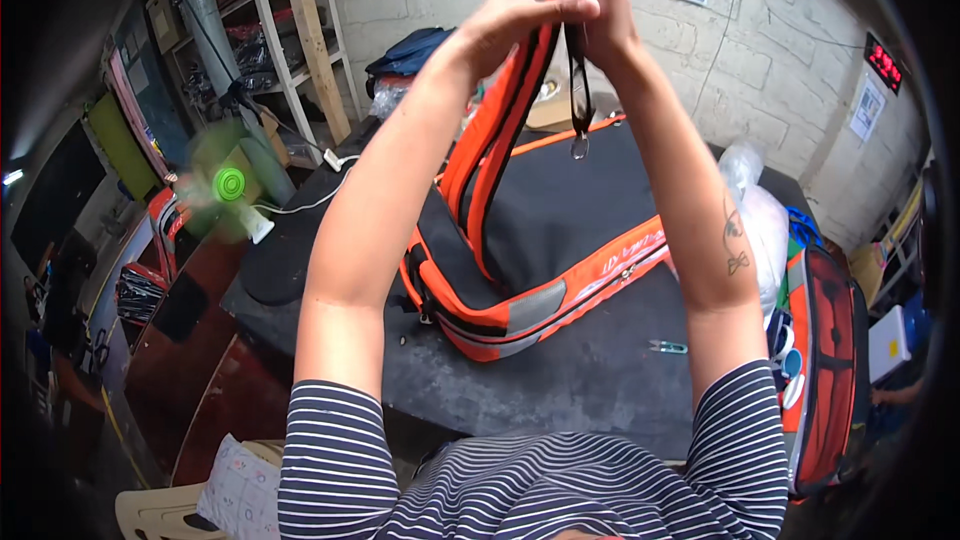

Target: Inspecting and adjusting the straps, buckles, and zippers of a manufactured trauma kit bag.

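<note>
On the dark table an orange, black and grey fabric bag (575, 190) lies with its opened edge raised. High at the top of the view, my left hand (500, 20) is closed round the orange-and-black edge band (490, 160), its thumb stretched to the right across it. Beside it my right hand (605, 5) grips the upper part of a black strap (577, 70); its fingertips are partly hidden or cut off by the frame. From that strap a metal ring or clip (580, 147) hangs freely over the bag's black panel.
Small thread snips (668, 347) lie on the table (560, 390) near my right forearm. Another orange-and-black bag (825, 370) stands at the right, by white plastic bags (762, 230). A running green fan (229, 183) is at the left, near a white cable. A whitewashed block wall (740, 60) rises behind.
</note>
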Tool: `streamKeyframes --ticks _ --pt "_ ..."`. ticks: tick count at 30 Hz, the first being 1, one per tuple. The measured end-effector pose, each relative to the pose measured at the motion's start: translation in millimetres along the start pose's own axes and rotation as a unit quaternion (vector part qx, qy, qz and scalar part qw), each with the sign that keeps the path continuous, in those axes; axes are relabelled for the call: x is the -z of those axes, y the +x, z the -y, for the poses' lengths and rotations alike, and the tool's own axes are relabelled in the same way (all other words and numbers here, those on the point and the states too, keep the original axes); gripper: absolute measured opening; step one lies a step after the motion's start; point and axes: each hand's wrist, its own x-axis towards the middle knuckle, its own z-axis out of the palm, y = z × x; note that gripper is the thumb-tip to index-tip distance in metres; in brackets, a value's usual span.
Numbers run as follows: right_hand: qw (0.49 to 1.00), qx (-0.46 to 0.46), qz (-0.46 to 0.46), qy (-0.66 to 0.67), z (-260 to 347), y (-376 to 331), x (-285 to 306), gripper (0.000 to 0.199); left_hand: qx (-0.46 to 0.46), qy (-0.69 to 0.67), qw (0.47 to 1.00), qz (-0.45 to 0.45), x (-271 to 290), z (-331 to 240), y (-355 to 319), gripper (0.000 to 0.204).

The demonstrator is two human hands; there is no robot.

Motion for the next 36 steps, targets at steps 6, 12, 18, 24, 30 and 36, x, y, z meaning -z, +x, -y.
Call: streamKeyframes --ticks 6,12,18,24,30,36 --pt "0.950 -0.213 0.173 0.147 42.5 7.0 -67.9 0.047 -0.047 -0.006 0.982 -0.182 51.0 -22.6 -33.4 0.049" --pt "0.915 0.127 0.180 -0.338 30.0 -83.5 -76.4 0.028 -0.014 0.072 0.913 -0.402 132.4 -73.3 -139.7 0.026" --pt "0.645 -0.270 0.489 -0.521 -32.2 -220.8 -53.5 0.059 0.187 0.361 0.856 -0.320 133.1 -104.9 -233.3 0.034" --pt "0.715 -0.268 0.417 -0.494 -56.8 -236.6 -40.1 0.013 0.344 0.555 0.708 0.269 86.4 -64.2 -237.3 0.070" --pt "0.829 -0.201 0.269 -0.447 -43.3 -233.9 -43.0 0.008 0.367 0.452 0.757 0.295 4.4 70.9 -234.1 0.047" --pt "0.801 -0.151 0.327 -0.478 -19.7 -224.4 -57.1 0.009 0.469 0.376 0.704 0.379 -28.1 186.1 -207.8 0.033"
